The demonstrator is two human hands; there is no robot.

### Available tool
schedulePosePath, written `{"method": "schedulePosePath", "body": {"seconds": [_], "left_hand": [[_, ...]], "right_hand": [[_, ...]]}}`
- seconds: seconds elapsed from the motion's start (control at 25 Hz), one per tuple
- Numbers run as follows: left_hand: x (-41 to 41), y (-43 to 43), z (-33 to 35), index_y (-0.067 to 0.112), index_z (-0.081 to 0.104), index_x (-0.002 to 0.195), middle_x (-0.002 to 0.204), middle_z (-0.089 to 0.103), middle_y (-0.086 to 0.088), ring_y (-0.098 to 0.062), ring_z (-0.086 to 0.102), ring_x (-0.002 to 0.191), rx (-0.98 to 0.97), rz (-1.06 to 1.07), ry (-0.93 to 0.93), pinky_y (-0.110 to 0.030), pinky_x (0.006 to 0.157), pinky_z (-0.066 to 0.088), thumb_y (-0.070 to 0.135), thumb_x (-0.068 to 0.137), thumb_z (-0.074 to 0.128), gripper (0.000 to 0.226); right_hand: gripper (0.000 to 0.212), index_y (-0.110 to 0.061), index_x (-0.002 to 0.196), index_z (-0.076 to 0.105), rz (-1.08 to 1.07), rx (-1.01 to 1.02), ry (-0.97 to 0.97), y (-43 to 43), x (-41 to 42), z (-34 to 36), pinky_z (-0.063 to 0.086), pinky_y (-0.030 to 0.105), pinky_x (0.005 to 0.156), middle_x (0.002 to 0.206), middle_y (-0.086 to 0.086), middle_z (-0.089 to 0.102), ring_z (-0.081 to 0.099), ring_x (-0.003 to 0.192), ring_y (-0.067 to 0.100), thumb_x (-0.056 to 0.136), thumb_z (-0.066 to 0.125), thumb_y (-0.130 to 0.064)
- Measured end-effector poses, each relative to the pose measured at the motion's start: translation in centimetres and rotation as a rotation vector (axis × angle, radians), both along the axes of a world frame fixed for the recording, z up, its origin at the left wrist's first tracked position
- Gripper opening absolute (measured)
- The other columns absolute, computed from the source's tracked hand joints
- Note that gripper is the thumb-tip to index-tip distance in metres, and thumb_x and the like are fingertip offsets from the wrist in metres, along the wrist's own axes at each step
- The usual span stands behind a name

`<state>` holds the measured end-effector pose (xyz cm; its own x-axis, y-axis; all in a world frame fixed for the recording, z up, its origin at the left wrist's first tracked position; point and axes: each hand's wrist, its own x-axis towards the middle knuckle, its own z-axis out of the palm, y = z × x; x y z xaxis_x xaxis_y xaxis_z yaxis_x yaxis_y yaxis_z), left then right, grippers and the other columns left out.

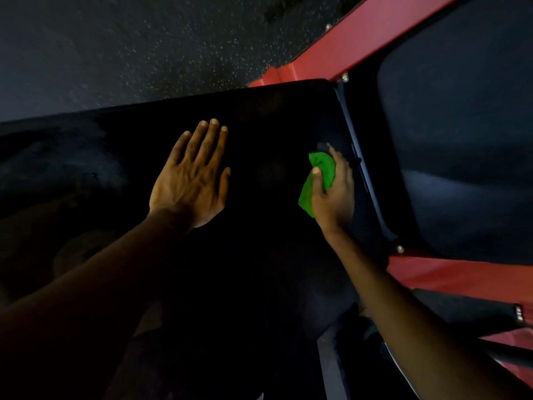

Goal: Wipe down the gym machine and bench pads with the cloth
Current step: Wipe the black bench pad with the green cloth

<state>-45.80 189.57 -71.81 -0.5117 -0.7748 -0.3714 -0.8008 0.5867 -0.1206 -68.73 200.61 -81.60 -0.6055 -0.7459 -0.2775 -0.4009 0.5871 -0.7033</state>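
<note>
I wipe the pad (pixel 274 125), maybe its edge, my right hand (pixel 331 197) gripping the cloth (pixel 321 168), left hand (pixel 193 180) flat; next I should sweep across

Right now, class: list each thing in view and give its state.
pad: too dark to tell if wiped.
cloth: bunched, at the pad's right edge.
left hand: open, flat on the pad.
right hand: grips the cloth.
frame: untouched.

There are two hands, left hand (pixel 190 180) and right hand (pixel 331 194), one green cloth (pixel 323 166) inside the right, and two black pads: one pad (pixel 259 125) beneath both, another pad (pixel 461 125) beyond the right.
</note>
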Motion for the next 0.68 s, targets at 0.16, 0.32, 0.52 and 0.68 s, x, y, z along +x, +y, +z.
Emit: {"method": "schedulePosePath", "body": {"seconds": [0.16,0.32,0.52,0.68], "left_hand": [[0.2,0.0,-0.2,0.009,0.003,0.159,0.167,0.003,-0.011,-0.023,0.001,0.154,0.0,-0.008,-0.008,-0.041,0.125,0.005,0.043,0.102,0.01,0.067],[0.1,0.1,-0.3,0.009,0.003,0.159,0.167,0.004,-0.012,-0.023,0.002,0.155,-0.006,-0.012,-0.012,-0.042,0.125,0.006,0.043,0.102,0.01,0.067],[0.0,0.1,-0.2,0.009,0.006,0.159,0.167,0.006,-0.012,-0.022,0.003,0.154,-0.015,-0.009,-0.015,-0.041,0.125,0.005,0.043,0.101,0.01,0.067],[-0.3,0.1,0.1,0.008,0.008,0.159,0.166,0.009,-0.012,-0.023,0.005,0.154,0.005,-0.005,-0.023,-0.041,0.125,0.006,0.043,0.101,0.011,0.068]], "right_hand": [[0.047,-0.022,0.14,0.056,0.011,-0.024,0.058,-4.9,-1.7,-1.5,0.044,0.04,0.104,0.138,0.003,0.058,0.055,0.127,0.024,0.095,0.055,-0.035],[0.045,-0.018,0.135,0.057,0.045,0.023,0.059,-10.5,-4.7,-2.9,0.046,0.04,0.101,0.134,0.007,0.059,0.057,0.122,0.029,0.094,0.055,-0.037],[0.051,-0.023,0.145,0.048,0.113,-0.04,-0.025,-5.9,-5.3,-2.7,0.042,0.033,0.106,0.144,0.002,0.052,0.052,0.13,0.022,0.097,0.055,-0.035],[0.052,-0.024,0.146,0.047,-0.018,0.015,-0.016,2.8,-4.5,-2.0,0.044,0.044,0.108,0.145,0.003,0.053,0.051,0.132,0.024,0.096,0.057,-0.035]]}}
